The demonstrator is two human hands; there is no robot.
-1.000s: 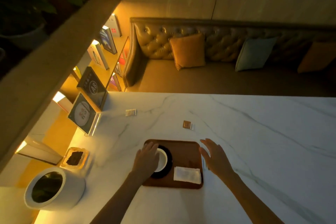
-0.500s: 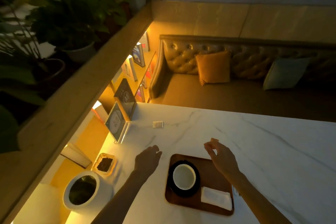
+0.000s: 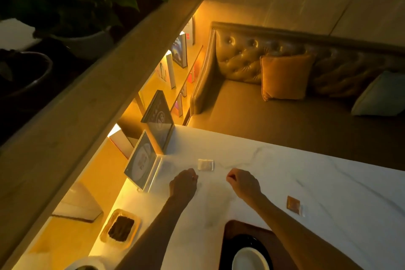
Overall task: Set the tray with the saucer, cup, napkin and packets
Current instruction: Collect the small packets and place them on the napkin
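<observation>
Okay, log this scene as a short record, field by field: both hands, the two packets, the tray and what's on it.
left hand: over the table, fingers curled, just short of the white packet
right hand: beside it, fingers curled; cannot tell if it holds anything
white packet: flat on the table, beyond both hands
brown packet: on the table, right of the right forearm, off the tray
tray: bottom edge; holds black saucer with white cup
napkin: not in view

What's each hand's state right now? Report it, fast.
Left hand: closed, fingers curled, nothing seen in it, just short of the white packet.
Right hand: closed, fingers curled, nothing seen in it.
</observation>
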